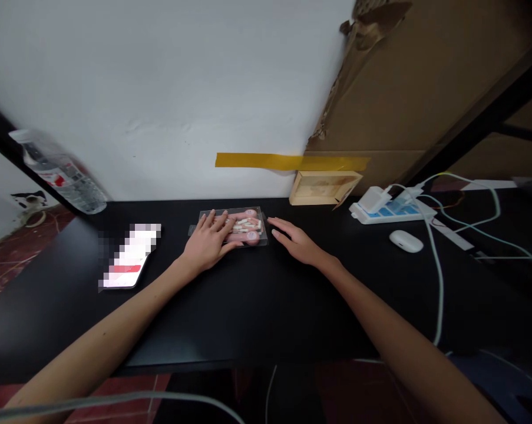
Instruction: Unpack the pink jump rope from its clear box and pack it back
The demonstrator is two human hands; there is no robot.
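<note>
A clear plastic box [261, 226] with pink and white items [251, 237] inside lies on the black table. What these items are I cannot make out. Across the left part of the box lies my left hand [208, 240], its fingers spread and flat on top. My right hand [296, 240] is just beyond the right end of the box, fingers stretched out towards it and holding nothing. Whether its fingertips touch the box is hard to tell.
At the left lies a lit phone [131, 259], with a plastic bottle [65, 174] behind it. A shallow wooden box [323, 187] leans at the wall. To the right are a power strip [393, 213], a white earbud case [406, 241] and loose cables [438, 282] on the black table [248, 318].
</note>
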